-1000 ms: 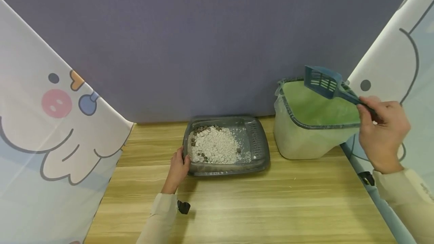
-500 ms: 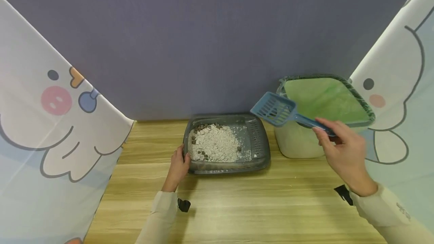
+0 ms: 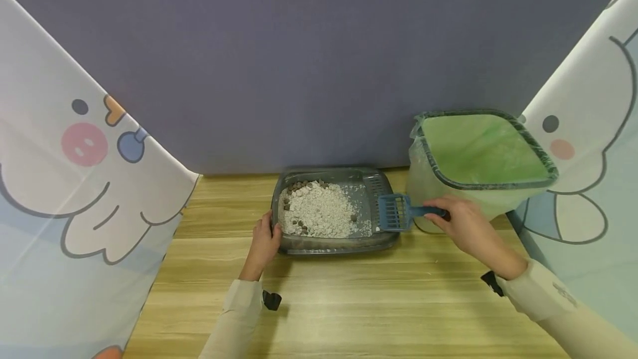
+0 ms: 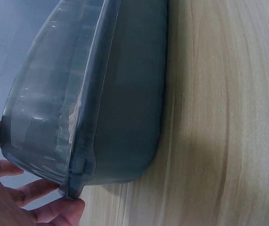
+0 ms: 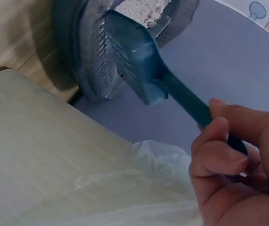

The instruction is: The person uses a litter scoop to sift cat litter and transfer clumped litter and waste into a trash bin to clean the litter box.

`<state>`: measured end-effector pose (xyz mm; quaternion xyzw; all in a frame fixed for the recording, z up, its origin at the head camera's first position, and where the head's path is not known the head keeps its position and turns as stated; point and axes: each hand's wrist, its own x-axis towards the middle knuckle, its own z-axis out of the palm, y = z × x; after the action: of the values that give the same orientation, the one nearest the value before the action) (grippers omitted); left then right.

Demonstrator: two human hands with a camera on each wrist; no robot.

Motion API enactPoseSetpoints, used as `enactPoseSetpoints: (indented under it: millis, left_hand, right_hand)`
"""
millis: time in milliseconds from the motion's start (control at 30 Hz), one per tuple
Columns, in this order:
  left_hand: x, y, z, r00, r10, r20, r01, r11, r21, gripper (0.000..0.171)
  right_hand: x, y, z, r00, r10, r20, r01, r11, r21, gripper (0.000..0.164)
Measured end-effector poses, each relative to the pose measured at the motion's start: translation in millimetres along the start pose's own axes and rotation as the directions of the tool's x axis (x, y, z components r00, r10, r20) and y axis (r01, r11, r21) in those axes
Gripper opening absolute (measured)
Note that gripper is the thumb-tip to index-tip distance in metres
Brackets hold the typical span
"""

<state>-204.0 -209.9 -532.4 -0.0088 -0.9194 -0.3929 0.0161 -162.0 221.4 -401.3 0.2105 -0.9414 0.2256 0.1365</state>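
A dark grey litter box [image 3: 339, 246] sits on the wooden table, with pale litter [image 3: 319, 212] heaped towards its left side. Brown clumps [image 3: 299, 185] lie along the litter's back edge, and a few more show near the front and right. My left hand [image 3: 263, 242] grips the box at its front left corner, fingers round the rim in the left wrist view [image 4: 35, 200]. With my right hand [image 3: 466, 227] I hold a blue slotted litter scoop [image 3: 395, 213] by its handle. The scoop's head is over the right end of the box, and no clumps show in it.
A pale bin [image 3: 433, 204] lined with a translucent green bag stands close to the box's right side, under and behind my right hand. A grey-purple wall [image 3: 309, 71] rises behind the table [image 3: 359, 303], and printed cloth panels flank both sides.
My right hand has brought the scoop left and down from above the bin to over the right end of the litter box. The left hand has stayed at the box corner.
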Motion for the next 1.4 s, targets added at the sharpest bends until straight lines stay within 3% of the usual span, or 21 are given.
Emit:
enactPoseSetpoints:
  millis: [300, 433, 567, 667, 900, 967, 1033, 1233, 1400]
  left_hand:
    - [1.0, -1.1, -0.7, 1.0, -0.004, -0.006, 0.004, 1.0, -0.001, 0.051]
    - [1.1, 0.5, -1.2, 1.0, -0.016, 0.001, 0.017, 1.0, -0.003, 0.05]
    - [1.3, 0.7, -1.9, 1.0, -0.029, -0.006, 0.029, 1.0, -0.012, 0.05]
    - [2.1, -1.1, -0.7, 1.0, -0.028, -0.005, 0.028, 1.0, -0.006, 0.051]
    - [3.0, -2.4, 3.8, 1.0, -0.023, -0.007, 0.023, 1.0, -0.002, 0.051]
    - [2.7, -1.7, 4.3, 1.0, -0.021, -0.006, 0.021, 1.0, -0.002, 0.051]
    - [2.4, -1.1, 4.4, 1.0, -0.016, -0.01, 0.016, 1.0, 0.0, 0.051]
    - [2.2, -1.2, 4.3, 1.0, -0.006, -0.02, 0.006, 1.0, 0.016, 0.05]
    - [2.8, -0.7, 4.7, 1.0, -0.009, -0.014, 0.01, 1.0, 0.02, 0.05]
  right_hand:
    - [15.6, -4.4, 31.5, 0.991, 0.083, 0.102, -0.091, 0.993, 0.077, 0.023]
    - [28.7, -7.7, 44.7, 0.993, 0.065, 0.102, -0.07, 0.996, 0.046, 0.023]
    - [48.0, -10.2, 57.9, 0.979, 0.059, 0.195, -0.063, 0.998, 0.014, 0.026]
    - [61.0, -7.7, 70.8, 0.952, 0.081, 0.295, -0.091, 0.996, 0.022, 0.026]
    - [69.3, -3.0, 109.0, 0.815, 0.158, 0.557, -0.243, 0.967, 0.082, 0.03]
    - [67.7, -6.2, 121.2, 0.803, 0.13, 0.582, -0.219, 0.972, 0.085, 0.028]
    - [65.4, -11.3, 133.7, 0.807, 0.104, 0.582, -0.188, 0.979, 0.085, 0.028]
    - [62.2, -33.7, 173.5, 0.899, 0.005, 0.438, -0.073, 0.988, 0.139, 0.019]
    - [62.9, -51.3, 198.2, 0.939, -0.008, 0.343, -0.052, 0.985, 0.166, 0.017]
